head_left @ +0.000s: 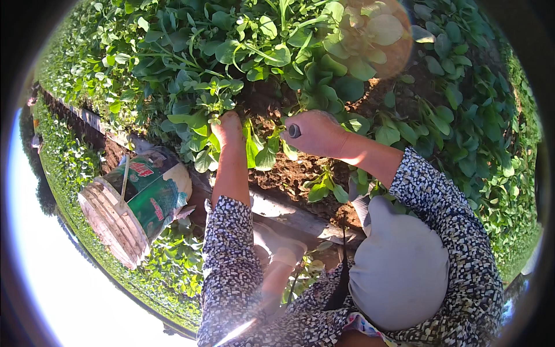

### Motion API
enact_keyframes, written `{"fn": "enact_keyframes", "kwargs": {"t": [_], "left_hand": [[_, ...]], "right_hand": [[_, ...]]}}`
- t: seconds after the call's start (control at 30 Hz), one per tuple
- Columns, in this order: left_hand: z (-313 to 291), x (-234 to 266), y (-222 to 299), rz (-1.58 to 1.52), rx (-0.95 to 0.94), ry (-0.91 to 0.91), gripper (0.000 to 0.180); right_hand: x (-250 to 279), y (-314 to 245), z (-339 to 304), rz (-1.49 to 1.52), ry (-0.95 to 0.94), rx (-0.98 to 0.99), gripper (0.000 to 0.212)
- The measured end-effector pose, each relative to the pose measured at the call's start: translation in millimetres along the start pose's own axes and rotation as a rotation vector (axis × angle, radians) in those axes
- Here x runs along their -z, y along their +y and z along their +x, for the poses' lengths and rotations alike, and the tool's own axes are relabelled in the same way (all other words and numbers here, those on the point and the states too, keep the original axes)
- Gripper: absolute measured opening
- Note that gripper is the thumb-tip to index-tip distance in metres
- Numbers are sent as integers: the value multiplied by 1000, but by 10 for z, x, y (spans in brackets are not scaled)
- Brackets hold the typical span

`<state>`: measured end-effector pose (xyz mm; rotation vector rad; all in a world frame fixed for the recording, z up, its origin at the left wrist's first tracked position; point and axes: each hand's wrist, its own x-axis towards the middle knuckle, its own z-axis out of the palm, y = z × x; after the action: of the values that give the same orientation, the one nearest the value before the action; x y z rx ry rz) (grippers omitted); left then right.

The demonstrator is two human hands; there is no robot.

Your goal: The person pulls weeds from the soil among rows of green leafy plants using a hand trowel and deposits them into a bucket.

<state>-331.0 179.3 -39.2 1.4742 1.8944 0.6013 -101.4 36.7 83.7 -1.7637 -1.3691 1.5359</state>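
Note:
My left hand (229,130) is closed among green leafy plants (199,124) at the edge of a bare patch, and its fingers are partly hidden by leaves. It seems to grip stems there. To its right, my right hand (324,136) is wrapped round the handle of a hand tool (294,130). Only the round, dark butt of that handle shows; the working end is hidden. Between the hands stand a few broad-leaved seedlings (265,153) in loose brown soil (283,179).
A green and white plastic bucket (156,194) leans on its side to the left. A pale board or bed edge (283,211) runs below the soil. My grey-covered knee (399,266) is at lower right. Dense leafy plants (451,115) cover the far and right sides.

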Motion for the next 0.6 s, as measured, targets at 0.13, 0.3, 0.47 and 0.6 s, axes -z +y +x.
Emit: {"fn": "enact_keyframes", "kwargs": {"t": [0.13, 0.3, 0.47, 0.6], "left_hand": [[30, -45, 263, 287, 10, -145, 35], [20, -93, 417, 443, -221, -235, 34], [79, 42, 739, -88, 490, -145, 30], [109, -80, 674, -337, 553, 32, 27]], "right_hand": [[87, 133, -65, 0, -10, -8, 28], [-168, 222, 336, 1, 76, 98, 30], [-72, 166, 117, 94, -57, -68, 30], [-226, 161, 214, 108, 37, -18, 33]]}}
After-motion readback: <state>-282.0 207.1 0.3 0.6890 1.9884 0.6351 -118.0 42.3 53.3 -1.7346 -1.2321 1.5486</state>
